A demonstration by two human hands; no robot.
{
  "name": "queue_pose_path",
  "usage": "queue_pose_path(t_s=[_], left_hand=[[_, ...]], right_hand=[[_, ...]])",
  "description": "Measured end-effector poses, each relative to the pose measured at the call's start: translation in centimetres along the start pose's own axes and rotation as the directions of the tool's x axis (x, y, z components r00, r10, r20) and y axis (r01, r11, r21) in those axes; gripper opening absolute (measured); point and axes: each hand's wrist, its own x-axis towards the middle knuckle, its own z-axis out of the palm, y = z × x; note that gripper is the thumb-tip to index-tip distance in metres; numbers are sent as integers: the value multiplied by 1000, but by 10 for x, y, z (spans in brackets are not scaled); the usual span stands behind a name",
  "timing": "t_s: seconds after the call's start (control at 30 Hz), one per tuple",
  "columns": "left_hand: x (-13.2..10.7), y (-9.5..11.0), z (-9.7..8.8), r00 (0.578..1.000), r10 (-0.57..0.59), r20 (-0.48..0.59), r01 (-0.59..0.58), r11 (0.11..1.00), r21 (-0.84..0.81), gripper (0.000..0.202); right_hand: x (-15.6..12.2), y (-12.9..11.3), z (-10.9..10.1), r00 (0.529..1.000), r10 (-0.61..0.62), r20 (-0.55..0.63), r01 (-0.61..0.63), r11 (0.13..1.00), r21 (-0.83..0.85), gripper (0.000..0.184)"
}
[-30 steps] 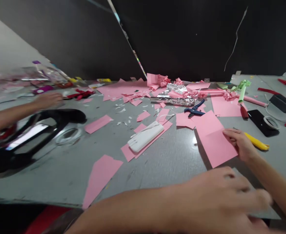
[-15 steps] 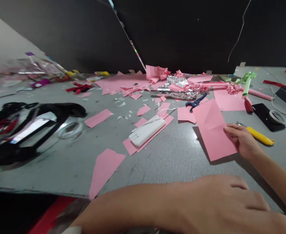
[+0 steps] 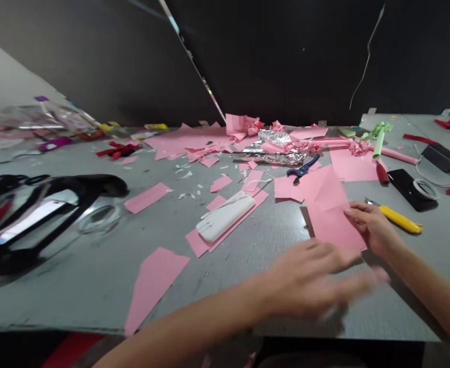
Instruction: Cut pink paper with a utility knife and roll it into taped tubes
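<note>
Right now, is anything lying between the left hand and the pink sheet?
Nothing visible. The left hand, blurred, hovers at the near edge of the sheet, with only bare table between. The right hand pinches its right edge; the cutter lies beyond that.

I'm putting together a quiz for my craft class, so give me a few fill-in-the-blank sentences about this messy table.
1. The right hand grips the edge of a ___ paper sheet.
2. The yellow utility knife lies just to the ___ of that hand.
3. The scissors beyond the sheet have ___ handles.
Missing words: pink, right, blue.
</note>
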Motion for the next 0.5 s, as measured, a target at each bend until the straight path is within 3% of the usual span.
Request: queue_pose_path(t_s=[0.07,0.2,0.33,0.5], left_hand=[[-9,-19,11,995,-38,-96,47,995,92,36],[-22,-43,35,995,-94,-27,97,979,178,56],[-25,-43,44,989,-147,10,144,978,149,55],[-27,-42,39,957,-272,-98,274,962,7,52]], right_hand=[[0,3,0,1000,-3,25,3,1000,12,48],[-1,7,1,998,0,68,-3,999,43,43],[0,9,2,996,-29,85,25,999,45,41],[3,7,0,998,-38,52,35,998,43,44]])
